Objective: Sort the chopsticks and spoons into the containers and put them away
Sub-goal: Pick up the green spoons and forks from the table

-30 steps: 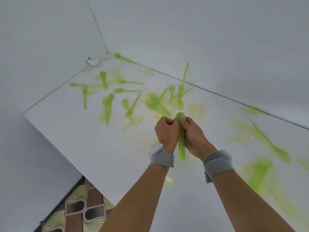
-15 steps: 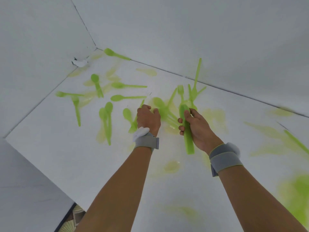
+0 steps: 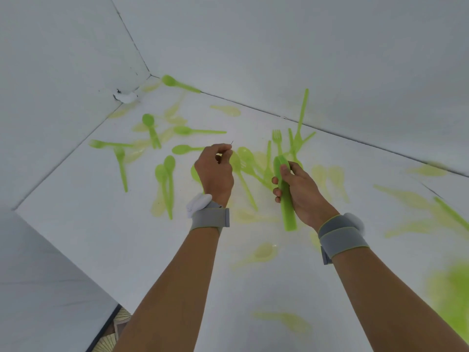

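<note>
My right hand [image 3: 303, 193] grips a bundle of green plastic spoons [image 3: 286, 209], held upright above the white table [image 3: 101, 232]. My left hand [image 3: 215, 171] hovers to its left over loose green spoons [image 3: 166, 174], fingers loosely curled with nothing visible in them. One spoon [image 3: 181, 149] lies just left of its fingertips, another spoon [image 3: 239, 168] just right of it. More spoons and some green forks [image 3: 278, 138] are scattered toward the corner. I see no chopsticks and no containers.
White walls close off the table at the back and left, meeting in a corner [image 3: 149, 76]. The table's left edge [image 3: 63, 240] drops to a patterned floor [image 3: 121, 323]. A blurred green shape [image 3: 451, 290] sits at the lower right. The glossy top shows pale reflections.
My hands have come apart: the left let go of the bundle and moved left over the loose spoons. The right keeps the bundle. The view has shifted toward the corner.
</note>
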`<state>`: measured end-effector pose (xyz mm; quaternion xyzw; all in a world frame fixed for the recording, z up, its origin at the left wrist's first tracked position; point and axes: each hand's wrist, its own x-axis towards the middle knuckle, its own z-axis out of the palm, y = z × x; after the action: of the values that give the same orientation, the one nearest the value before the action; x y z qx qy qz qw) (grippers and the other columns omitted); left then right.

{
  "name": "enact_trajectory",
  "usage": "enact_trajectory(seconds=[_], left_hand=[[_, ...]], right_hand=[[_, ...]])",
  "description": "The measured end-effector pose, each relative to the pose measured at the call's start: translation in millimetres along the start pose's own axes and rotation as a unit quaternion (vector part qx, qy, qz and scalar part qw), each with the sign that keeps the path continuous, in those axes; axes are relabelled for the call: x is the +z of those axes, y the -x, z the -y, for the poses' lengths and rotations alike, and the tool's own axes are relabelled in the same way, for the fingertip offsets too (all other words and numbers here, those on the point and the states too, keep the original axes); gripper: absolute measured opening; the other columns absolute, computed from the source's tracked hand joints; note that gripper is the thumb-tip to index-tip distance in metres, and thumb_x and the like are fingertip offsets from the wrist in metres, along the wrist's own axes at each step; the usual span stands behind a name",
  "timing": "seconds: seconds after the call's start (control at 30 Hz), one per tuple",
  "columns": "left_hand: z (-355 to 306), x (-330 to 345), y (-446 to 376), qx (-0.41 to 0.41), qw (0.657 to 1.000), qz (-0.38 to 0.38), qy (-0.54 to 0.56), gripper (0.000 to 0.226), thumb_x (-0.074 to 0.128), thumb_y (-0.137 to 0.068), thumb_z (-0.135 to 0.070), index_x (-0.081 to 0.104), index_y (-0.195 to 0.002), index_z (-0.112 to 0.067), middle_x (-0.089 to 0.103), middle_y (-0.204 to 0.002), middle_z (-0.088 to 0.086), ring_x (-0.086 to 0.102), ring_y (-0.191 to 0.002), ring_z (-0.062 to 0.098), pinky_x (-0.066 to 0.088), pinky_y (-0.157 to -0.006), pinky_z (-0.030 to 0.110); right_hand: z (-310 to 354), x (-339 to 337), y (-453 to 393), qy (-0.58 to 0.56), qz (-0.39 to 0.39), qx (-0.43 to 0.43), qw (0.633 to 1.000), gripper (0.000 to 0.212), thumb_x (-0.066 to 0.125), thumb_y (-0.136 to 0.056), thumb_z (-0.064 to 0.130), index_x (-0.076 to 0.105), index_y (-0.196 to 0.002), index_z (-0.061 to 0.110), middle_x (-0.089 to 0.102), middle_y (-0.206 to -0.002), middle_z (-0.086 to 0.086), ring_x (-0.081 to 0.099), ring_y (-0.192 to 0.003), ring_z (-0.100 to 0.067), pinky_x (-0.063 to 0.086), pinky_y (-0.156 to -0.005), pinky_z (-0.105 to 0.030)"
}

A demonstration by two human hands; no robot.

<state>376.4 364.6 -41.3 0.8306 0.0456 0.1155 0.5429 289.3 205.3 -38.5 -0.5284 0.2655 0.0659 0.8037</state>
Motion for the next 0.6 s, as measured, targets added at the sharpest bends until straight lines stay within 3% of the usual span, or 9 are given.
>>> enact_trajectory(seconds=[0.17, 0.3, 0.4, 0.5, 0.6], left_hand=[[-18, -9, 15, 0.079, 0.996, 0.006, 0.038, 0.012, 0.070, -0.089, 0.001, 0.076, -0.095, -0.007, 0.072, -0.094, 0.005, 0.058, -0.070, -0.001, 0.044, -0.067, 0.012], [-22, -10, 25, 0.147, 0.989, -0.017, 0.001, 0.013, 0.067, -0.089, 0.003, 0.075, -0.096, -0.004, 0.070, -0.095, 0.006, 0.058, -0.072, 0.008, 0.047, -0.069, 0.016], [-26, -12, 26, 0.194, 0.979, -0.052, -0.032, 0.014, 0.064, -0.089, 0.006, 0.073, -0.095, -0.002, 0.066, -0.095, 0.008, 0.059, -0.074, 0.014, 0.045, -0.072, 0.011], [-32, -13, 27, 0.212, 0.975, -0.047, -0.041, 0.014, 0.061, -0.090, 0.006, 0.072, -0.095, -0.001, 0.065, -0.097, 0.009, 0.059, -0.074, 0.015, 0.044, -0.072, 0.011], [-31, -14, 25, 0.226, 0.971, -0.058, -0.046, 0.014, 0.059, -0.091, 0.005, 0.071, -0.096, -0.001, 0.063, -0.099, 0.008, 0.062, -0.081, 0.018, 0.050, -0.076, 0.020]], right_hand=[[-3, 1, 11, 0.023, -0.009, -0.019, 1.000, 0.020, 0.049, -0.108, 0.026, 0.053, -0.125, 0.018, 0.053, -0.081, -0.004, 0.046, -0.055, -0.018, 0.043, -0.052, -0.031], [-5, 0, 16, 0.038, -0.020, -0.035, 0.998, 0.021, 0.049, -0.108, 0.027, 0.053, -0.126, 0.018, 0.054, -0.082, -0.004, 0.046, -0.055, -0.018, 0.043, -0.052, -0.031], [-5, -2, 19, 0.038, -0.031, -0.046, 0.998, 0.022, 0.049, -0.108, 0.027, 0.052, -0.127, 0.017, 0.053, -0.082, -0.005, 0.047, -0.054, -0.018, 0.044, -0.050, -0.031], [-3, -1, 20, 0.043, -0.032, -0.047, 0.997, 0.025, 0.050, -0.107, 0.027, 0.052, -0.129, 0.016, 0.054, -0.081, -0.004, 0.047, -0.054, -0.018, 0.044, -0.051, -0.031], [-2, 4, 21, 0.050, -0.027, -0.052, 0.997, 0.025, 0.050, -0.107, 0.027, 0.052, -0.129, 0.017, 0.055, -0.081, -0.004, 0.047, -0.055, -0.018, 0.044, -0.052, -0.031]])
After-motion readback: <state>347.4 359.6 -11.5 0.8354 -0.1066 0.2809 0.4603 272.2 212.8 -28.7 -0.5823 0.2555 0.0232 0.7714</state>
